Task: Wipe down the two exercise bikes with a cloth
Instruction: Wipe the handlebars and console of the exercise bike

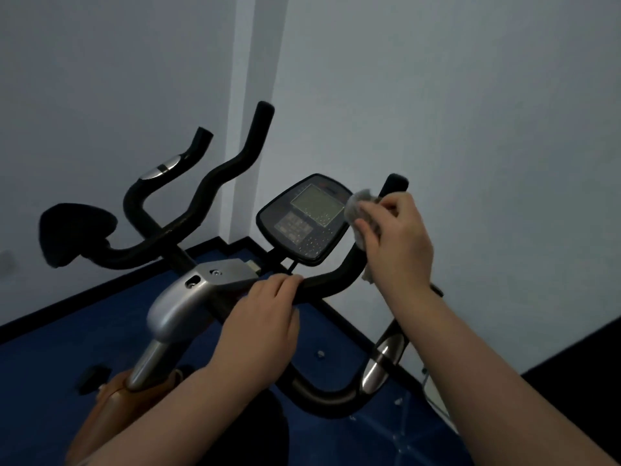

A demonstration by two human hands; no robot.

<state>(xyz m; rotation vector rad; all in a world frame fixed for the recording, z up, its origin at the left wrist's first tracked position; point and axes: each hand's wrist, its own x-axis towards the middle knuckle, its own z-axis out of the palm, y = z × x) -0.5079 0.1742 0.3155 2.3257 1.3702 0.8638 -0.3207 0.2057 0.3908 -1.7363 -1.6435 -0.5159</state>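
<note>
Hands work at the front of an exercise bike [174, 304] standing on a blue floor [50, 364] in the corner of a pale-walled room: the right hand [396, 243] has its grip clamped on a grey cloth [359, 206], wrapped around the upright right arm of the black handlebar [332, 280] just beside the console [302, 220]. The left hand [262, 317] curls its grip over the handlebar's crossbar below the console. A second set of handlebars [208, 183] rises at the far left.
</note>
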